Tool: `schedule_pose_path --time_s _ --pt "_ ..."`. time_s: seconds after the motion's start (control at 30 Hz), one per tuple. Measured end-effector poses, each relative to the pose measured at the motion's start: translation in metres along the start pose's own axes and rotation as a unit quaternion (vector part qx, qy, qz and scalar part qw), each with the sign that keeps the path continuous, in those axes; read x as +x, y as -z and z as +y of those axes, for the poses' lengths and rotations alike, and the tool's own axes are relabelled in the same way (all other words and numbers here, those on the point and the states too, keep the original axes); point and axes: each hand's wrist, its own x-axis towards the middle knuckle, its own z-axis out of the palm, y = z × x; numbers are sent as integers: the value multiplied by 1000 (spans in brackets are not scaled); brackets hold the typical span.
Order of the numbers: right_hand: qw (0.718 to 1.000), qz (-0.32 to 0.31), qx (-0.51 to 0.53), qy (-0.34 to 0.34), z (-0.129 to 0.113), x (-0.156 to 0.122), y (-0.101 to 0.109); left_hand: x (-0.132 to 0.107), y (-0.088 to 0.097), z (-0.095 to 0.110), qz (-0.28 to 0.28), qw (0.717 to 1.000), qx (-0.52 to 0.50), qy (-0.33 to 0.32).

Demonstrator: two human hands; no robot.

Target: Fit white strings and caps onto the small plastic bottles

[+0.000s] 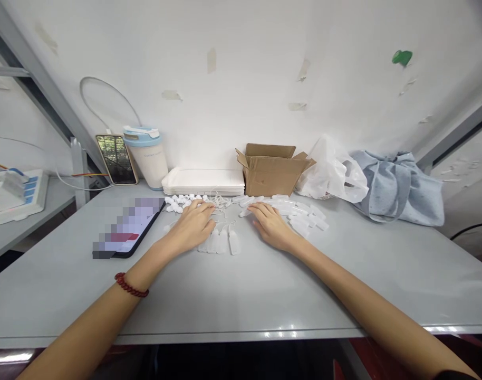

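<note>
Resting palm-down in front of the cardboard box (270, 171), the left hand (193, 226) and right hand (270, 226) lie loose, gripping nothing. Between them lies a row of small bottles (222, 243). The caps (181, 202) left of the box and the tubes (302, 217) before it seem sorted for easy reach.

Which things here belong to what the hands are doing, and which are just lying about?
In hand: left hand, right hand, row of small bottles, loose bottles, white caps, white string.
Lying about: flat phone, propped phone, lidded cup, white trays, cardboard box, plastic bag, blue cloth bag.
</note>
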Motion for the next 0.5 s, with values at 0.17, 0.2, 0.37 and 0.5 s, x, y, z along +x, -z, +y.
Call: schedule_pose_path --time_s 0.17,0.2,0.37,0.5 --pt "999 28 -20 9 1 0 -1 1 6 4 20 996 -80 43" --pt "999 29 -24 10 2 0 -2 1 8 6 27 992 -106 61" --pt "999 39 -5 20 6 -1 -4 3 20 12 48 955 -254 147" --pt "999 22 32 10 7 -2 -3 1 27 16 67 909 -369 183"
